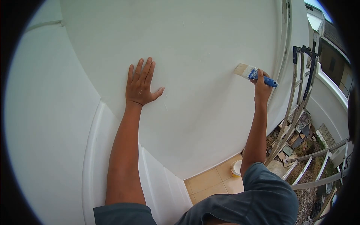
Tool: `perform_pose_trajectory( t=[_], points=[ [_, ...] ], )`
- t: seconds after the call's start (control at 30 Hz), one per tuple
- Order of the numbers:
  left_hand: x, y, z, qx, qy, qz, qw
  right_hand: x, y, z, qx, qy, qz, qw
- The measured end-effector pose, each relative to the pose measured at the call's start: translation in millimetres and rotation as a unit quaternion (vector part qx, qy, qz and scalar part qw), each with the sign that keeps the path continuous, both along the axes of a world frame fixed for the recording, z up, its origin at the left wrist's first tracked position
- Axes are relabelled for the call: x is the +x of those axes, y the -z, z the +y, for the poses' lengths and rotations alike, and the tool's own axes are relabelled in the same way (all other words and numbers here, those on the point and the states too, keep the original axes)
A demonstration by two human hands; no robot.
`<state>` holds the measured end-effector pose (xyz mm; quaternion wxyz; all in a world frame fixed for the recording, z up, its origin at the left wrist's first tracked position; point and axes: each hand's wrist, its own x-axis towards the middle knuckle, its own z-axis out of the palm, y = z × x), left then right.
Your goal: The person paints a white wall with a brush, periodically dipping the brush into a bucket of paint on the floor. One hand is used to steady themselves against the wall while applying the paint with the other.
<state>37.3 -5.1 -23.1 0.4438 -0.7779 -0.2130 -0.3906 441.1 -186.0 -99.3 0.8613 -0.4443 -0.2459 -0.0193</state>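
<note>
My left hand (140, 85) lies flat against the white wall (195, 45), its fingers and thumb spread. White specks show on the back of it. To the right, my right hand (262, 84) is closed around the blue handle of a paintbrush (252, 72). White paint covers the brush's ferrule and part of the handle. Its pale bristles point up and left, right at the wall surface, and a soft shadow falls below them.
A paint-marked metal ladder (296, 101) stands at the right, outside the wall's edge. Far below, a white bucket (236, 167) sits on the tan tiled floor (204, 180). Rubble and broken tiles (294, 140) lie on the ground outside. A white moulded ledge (93, 142) runs along the left.
</note>
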Motion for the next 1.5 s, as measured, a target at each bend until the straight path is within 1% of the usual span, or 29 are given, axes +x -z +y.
perform_pose_trajectory(
  t=[0.07,0.13,0.17,0.2,0.23,0.27,0.33,0.37,0.4,0.47,0.53,0.57,0.6,0.63,0.67,0.73,0.77,0.8,0.83,0.87,0.9,0.93,0.97,1.03,1.07,1.17,1.33,1.43,1.5],
  points=[
    [-1.2,-0.2,-0.5,-0.004,0.001,0.003,1.000,-1.3,-20.1,7.8,0.045,0.134,-0.087,0.986],
    [-1.4,-1.3,-0.1,0.003,0.000,0.005,1.000,-22.4,-49.1,17.3,0.087,0.249,-0.169,0.950],
    [-0.9,-1.1,-0.3,0.005,0.000,0.004,1.000,-32.9,-60.7,28.5,0.077,0.287,-0.223,0.928],
    [-1.0,-0.2,-0.3,0.006,0.003,0.004,1.000,-60.0,-75.1,30.7,0.062,0.265,-0.295,0.916],
    [-1.1,0.3,-0.2,0.008,0.004,0.003,1.000,-91.2,-84.0,32.5,0.039,0.152,-0.321,0.934],
    [-1.1,-0.5,-0.5,0.011,0.006,0.004,1.000,-121.0,-89.3,34.7,0.075,0.042,-0.394,0.915],
    [-1.1,-1.7,-2.5,-0.006,0.002,0.000,1.000,-176.6,-99.1,11.5,0.055,-0.172,-0.491,0.852],
    [-1.2,-1.8,-3.6,-0.016,-0.002,-0.002,1.000,-185.5,-101.7,4.7,0.047,-0.246,-0.532,0.809],
    [-1.2,-1.0,-5.0,-0.017,-0.001,0.000,1.000,-187.2,-103.6,2.7,0.047,-0.253,-0.550,0.795],
    [-1.4,-1.5,-7.2,-0.017,0.001,-0.001,1.000,-168.7,-116.3,-0.6,0.036,-0.194,-0.502,0.842],
    [-2.2,0.8,-3.5,-0.006,-0.004,0.003,1.000,-112.7,-114.5,18.5,0.063,-0.069,-0.398,0.913],
    [-2.0,1.2,-2.7,-0.001,-0.002,0.002,1.000,-82.8,-112.7,22.5,0.040,0.037,-0.326,0.944],
    [-1.2,0.1,-1.4,0.005,0.002,0.000,1.000,-52.0,-108.7,30.8,0.098,0.107,-0.248,0.958],
    [-0.7,-1.4,-0.9,0.006,0.001,-0.002,1.000,-19.1,-102.7,35.4,0.067,0.244,-0.257,0.933],
    [-0.9,-1.5,-1.5,0.004,0.001,-0.003,1.000,-7.6,-101.5,31.7,0.033,0.375,-0.259,0.890],
    [-0.4,-0.9,-1.5,0.006,0.002,-0.001,1.000,-14.2,-95.7,37.3,0.015,0.315,-0.253,0.914],
    [-0.6,-1.0,0.1,0.011,0.003,-0.002,1.000,-39.1,-95.4,42.0,0.040,0.282,-0.315,0.906],
    [-0.7,0.5,0.2,0.014,0.004,-0.002,1.000,-78.1,-96.6,38.6,0.008,0.197,-0.365,0.910],
    [-0.9,1.5,-0.8,0.008,0.001,-0.002,1.000,-111.7,-89.9,41.8,0.025,0.151,-0.447,0.881],
    [-1.6,0.9,-1.9,0.003,-0.002,-0.002,1.000,-142.9,-83.3,37.3,0.051,0.054,-0.495,0.866],
    [-1.1,0.4,-2.4,-0.002,-0.006,-0.003,1.000,-163.0,-78.6,25.8,0.050,-0.113,-0.479,0.869],
    [0.7,0.3,-1.8,0.001,0.005,-0.003,1.000,-175.5,-74.8,16.0,0.049,-0.278,-0.450,0.847],
    [0.1,0.6,-0.6,0.003,0.013,-0.004,1.000,-178.8,-66.1,12.7,0.081,-0.303,-0.377,0.872],
    [-3.7,1.7,-0.4,-0.005,0.005,-0.007,1.000,-175.7,-47.6,9.7,0.139,-0.354,-0.224,0.898],
    [-2.8,1.9,-2.4,-0.015,-0.006,-0.006,1.000,-171.5,-42.8,1.3,0.186,-0.432,-0.103,0.877],
    [-2.8,1.6,0.0,-0.004,-0.008,-0.005,1.000,-145.9,-19.1,-7.8,0.210,-0.486,-0.020,0.848],
    [-1.7,3.7,2.9,0.014,-0.005,-0.006,1.000,-132.2,15.3,-32.9,0.204,-0.529,0.065,0.821],
    [-1.1,3.5,4.7,0.024,-0.017,-0.008,1.000,-128.9,39.8,-50.6,0.224,-0.545,0.147,0.795],
    [-1.2,4.1,6.6,0.033,-0.012,-0.008,0.999,-122.1,61.4,-64.7,0.217,-0.558,0.151,0.787]
  ],
)
